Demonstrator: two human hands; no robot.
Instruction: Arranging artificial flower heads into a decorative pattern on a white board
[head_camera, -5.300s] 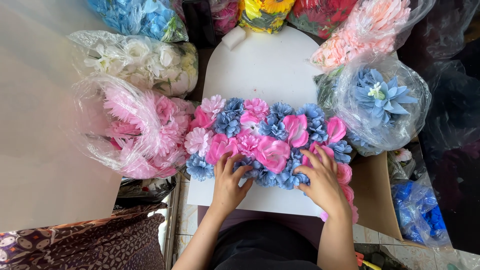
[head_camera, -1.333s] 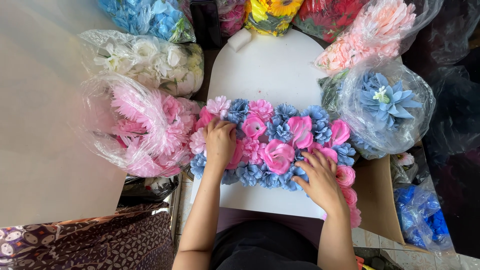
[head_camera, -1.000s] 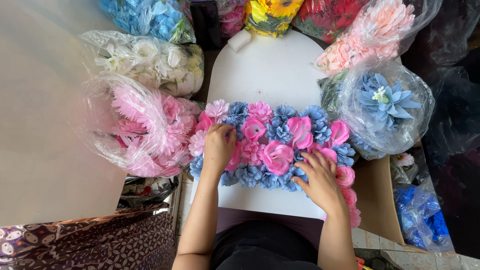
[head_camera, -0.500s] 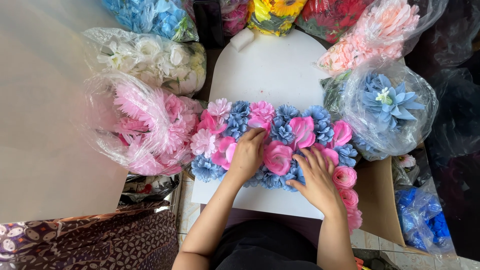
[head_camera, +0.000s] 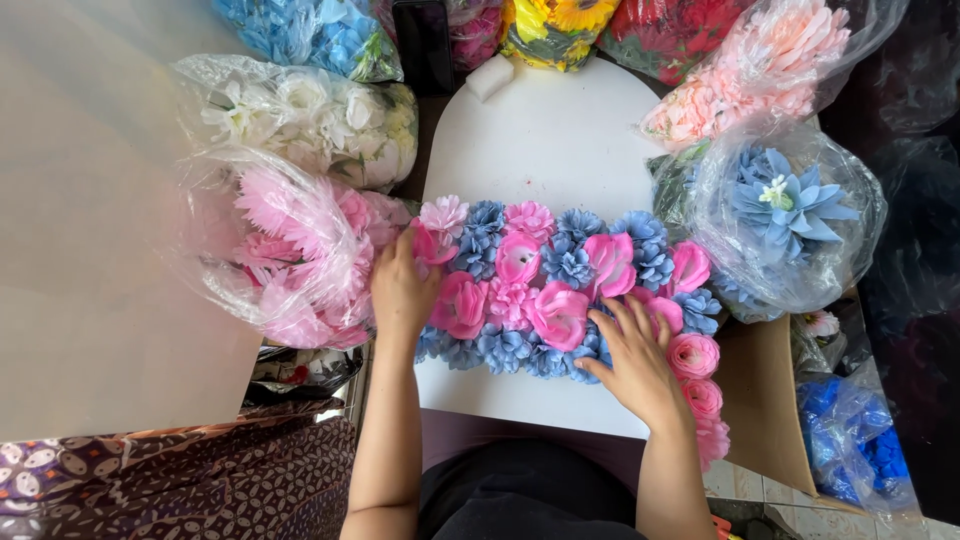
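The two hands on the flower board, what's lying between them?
In the head view, pink and blue flowers fill the stretch between the left hand and the right hand.

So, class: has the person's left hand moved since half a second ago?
Yes. The left hand moved left along the flower band, from its middle to the end beside the bagged pink flowers.

Pink and blue fabric flowers (head_camera: 560, 290) in a mixed band on a white board (head_camera: 545, 140), w/ the left hand (head_camera: 403, 290) at the band's left end and the right hand (head_camera: 632, 352) on its near right. Clear bags hold pale pink flowers (head_camera: 290, 250) at left, white flowers (head_camera: 310, 120) far left, a blue flower w/ white centre (head_camera: 785, 200) at right, peach-pink flowers (head_camera: 760, 65) far right, yellow flowers (head_camera: 555, 25) and red flowers (head_camera: 675, 30) at the far edge. Near left lies brown batik cloth (head_camera: 170, 480) w/ a cream floral pattern.
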